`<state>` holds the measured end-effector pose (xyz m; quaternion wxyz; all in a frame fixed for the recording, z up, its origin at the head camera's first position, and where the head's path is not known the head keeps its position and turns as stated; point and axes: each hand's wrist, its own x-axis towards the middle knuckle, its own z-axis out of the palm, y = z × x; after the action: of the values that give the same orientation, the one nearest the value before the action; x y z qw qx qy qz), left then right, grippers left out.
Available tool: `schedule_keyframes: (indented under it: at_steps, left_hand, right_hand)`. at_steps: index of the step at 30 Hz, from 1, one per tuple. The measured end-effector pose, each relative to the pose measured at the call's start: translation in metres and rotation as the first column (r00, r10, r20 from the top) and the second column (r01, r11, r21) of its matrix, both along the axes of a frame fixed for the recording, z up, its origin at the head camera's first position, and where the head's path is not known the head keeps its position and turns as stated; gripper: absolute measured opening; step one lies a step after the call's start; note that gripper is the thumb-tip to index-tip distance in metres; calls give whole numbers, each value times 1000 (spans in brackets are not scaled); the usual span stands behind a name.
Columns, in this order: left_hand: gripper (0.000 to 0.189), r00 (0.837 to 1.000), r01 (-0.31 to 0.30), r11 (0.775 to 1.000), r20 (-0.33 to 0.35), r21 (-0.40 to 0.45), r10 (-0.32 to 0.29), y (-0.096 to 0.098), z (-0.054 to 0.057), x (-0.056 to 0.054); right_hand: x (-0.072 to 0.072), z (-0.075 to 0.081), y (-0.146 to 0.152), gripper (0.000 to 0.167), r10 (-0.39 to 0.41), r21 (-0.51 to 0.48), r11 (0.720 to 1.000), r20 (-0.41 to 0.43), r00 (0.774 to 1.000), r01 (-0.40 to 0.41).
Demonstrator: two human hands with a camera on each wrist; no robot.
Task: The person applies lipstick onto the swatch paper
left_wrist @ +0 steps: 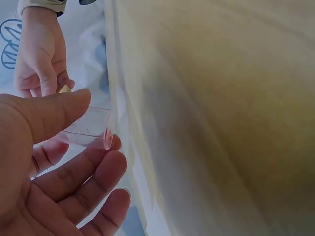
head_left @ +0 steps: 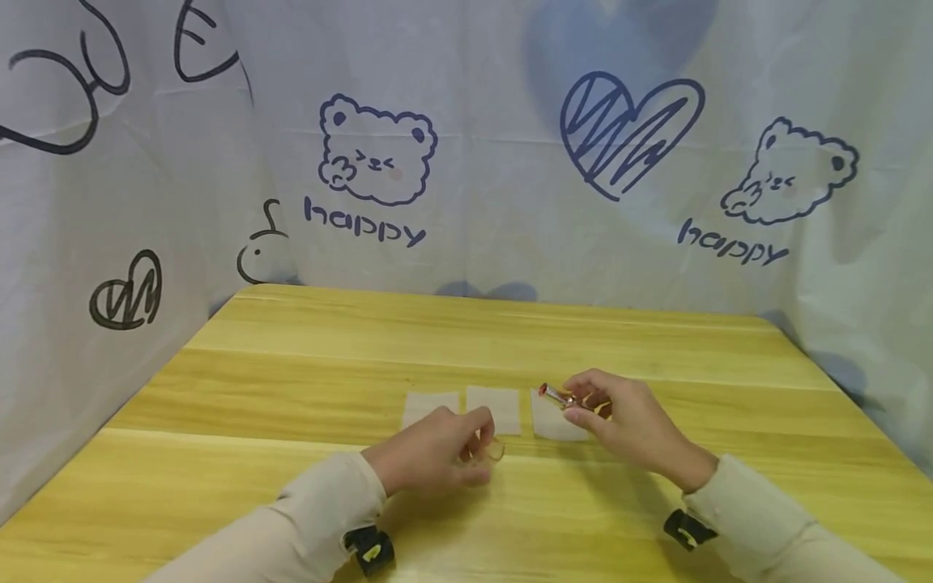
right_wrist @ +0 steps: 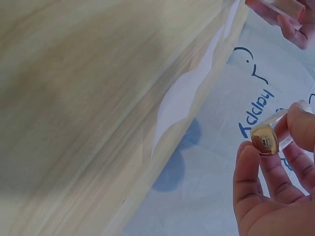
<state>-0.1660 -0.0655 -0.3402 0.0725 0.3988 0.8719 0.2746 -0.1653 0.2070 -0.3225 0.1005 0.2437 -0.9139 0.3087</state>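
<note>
My right hand (head_left: 637,421) pinches a lipstick (head_left: 557,396), its reddish tip pointing up and to the left above the right paper square. The right wrist view shows the lipstick's gold base (right_wrist: 265,140) between thumb and fingers, with a label on its end. A clear lipstick cap (left_wrist: 93,129) is pinched between the thumb and fingers of my left hand (head_left: 437,453). In the head view only the cap's rim (head_left: 497,449) shows past the fingers. Lipstick and cap are apart, both raised over the table.
Three white paper squares lie in a row on the wooden table (head_left: 291,372): left (head_left: 430,405), middle (head_left: 499,409) and right (head_left: 547,427). White cloth (head_left: 503,194) with drawings hangs behind the table and at its sides. Each wrist wears a black camera strap.
</note>
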Motion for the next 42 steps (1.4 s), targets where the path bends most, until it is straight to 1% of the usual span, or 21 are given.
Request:
schedule_keyframes:
  at_steps: [4, 11, 21, 24, 28, 35, 40, 42]
  left_hand:
    - [30, 1000, 17, 1000, 17, -11, -16, 1, -1, 1]
    - [33, 998, 45, 999, -46, -28, -46, 3, -2, 3]
    - [36, 993, 101, 994, -62, -42, -103, 3, -9, 3]
    - [38, 994, 100, 994, -44, -37, -101, 2, -11, 5]
    - [40, 996, 82, 996, -21, -45, -83, 2, -12, 7]
    - [42, 998, 55, 996, -11, -71, -56, 3, -6, 8]
    - [46, 999, 37, 994, 41, -102, -33, 2, -1, 8]
    - [50, 998, 28, 995, 65, -100, -22, 1, 2, 7]
  right_hand:
    - [0, 1, 0, 22, 7, -5, 1000, 12, 1000, -7]
    - [0, 0, -2, 21, 23, -29, 999, 22, 999, -23]
    - [1, -2, -5, 19, 35, -54, 998, 37, 999, -33]
    - [1, -4, -5, 19, 39, -56, 998, 47, 998, -36]
    - [1, -4, -7, 18, 48, -53, 998, 56, 997, -45]
    - [2, 3, -7, 19, 48, -43, 998, 46, 998, -46]
    - [2, 6, -9, 19, 49, -43, 998, 44, 998, -47]
    - [2, 7, -10, 19, 52, -43, 998, 37, 998, -50]
